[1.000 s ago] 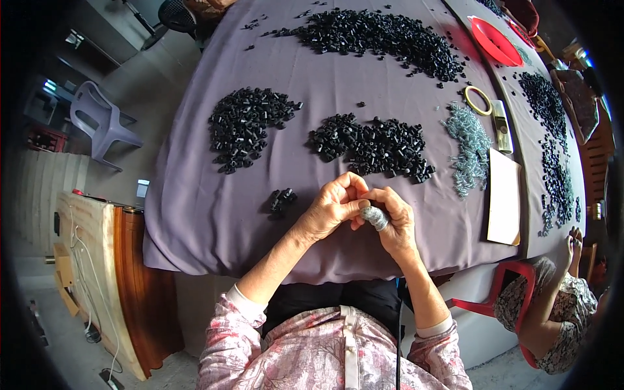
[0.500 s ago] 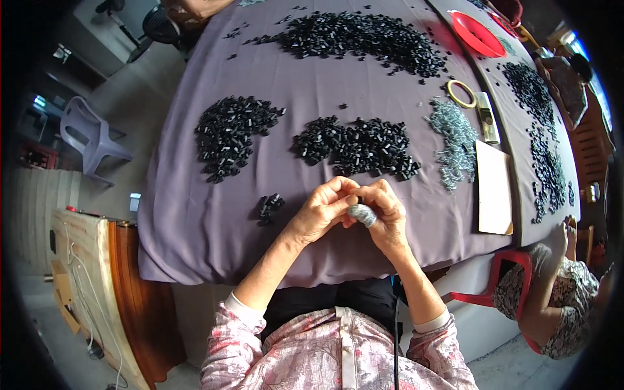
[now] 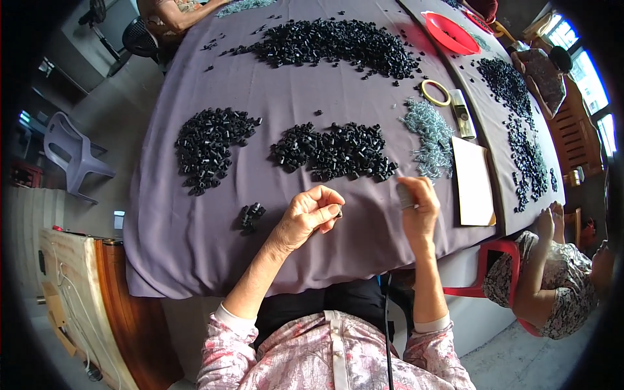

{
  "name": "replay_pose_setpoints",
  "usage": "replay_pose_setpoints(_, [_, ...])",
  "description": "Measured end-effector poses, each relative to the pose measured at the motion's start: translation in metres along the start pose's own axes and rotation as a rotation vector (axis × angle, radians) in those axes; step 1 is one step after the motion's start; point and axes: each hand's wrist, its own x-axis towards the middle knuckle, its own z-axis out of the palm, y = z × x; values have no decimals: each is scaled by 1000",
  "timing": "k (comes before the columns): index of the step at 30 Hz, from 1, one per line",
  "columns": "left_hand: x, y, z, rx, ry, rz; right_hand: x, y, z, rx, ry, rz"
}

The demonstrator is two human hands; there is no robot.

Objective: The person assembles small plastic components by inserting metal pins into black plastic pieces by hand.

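Note:
My left hand (image 3: 309, 218) is closed in a pinch above the near part of the cloth-covered table. Between its thumb and fingers the edge of a small black piece (image 3: 339, 213) shows. My right hand (image 3: 421, 207) is apart from it, to the right, just below the pile of small silvery metal pins or screws (image 3: 430, 140). Its fingers are bent and slightly blurred, and a grey wrapping (image 3: 405, 196) covers what looks like a digit. Whether it holds anything cannot be made out. Beyond my hands lies a heap of small black parts (image 3: 335, 153).
More black parts lie in a left heap (image 3: 211, 146), a far heap (image 3: 331, 45) and a little cluster (image 3: 251, 216). At right are a yellow ring (image 3: 436, 93), a clear case (image 3: 462, 114), a pale board (image 3: 473, 182) and a red basin (image 3: 452, 34). Other people sit around the table.
My hands have parted. The right one has moved right, toward the metal pieces, while the left keeps its pinch. The view has shifted slightly.

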Motion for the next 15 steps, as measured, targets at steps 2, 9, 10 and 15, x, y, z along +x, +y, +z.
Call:
replay_pose_setpoints(2, [-1,-1,-1,10,-2,-7,9,6,-13,-173,-12,81])
replay_pose_setpoints(9, [0,-6,-4,23,-30,16,47,42,-9,-611,-19,29])
replay_pose_setpoints(10, [0,-6,-3,13,-34,15,51,47,-6,-606,-20,22])
replay_pose_setpoints(15, [0,-4,-3,-3,-51,9,66,61,6,-816,-90,96])
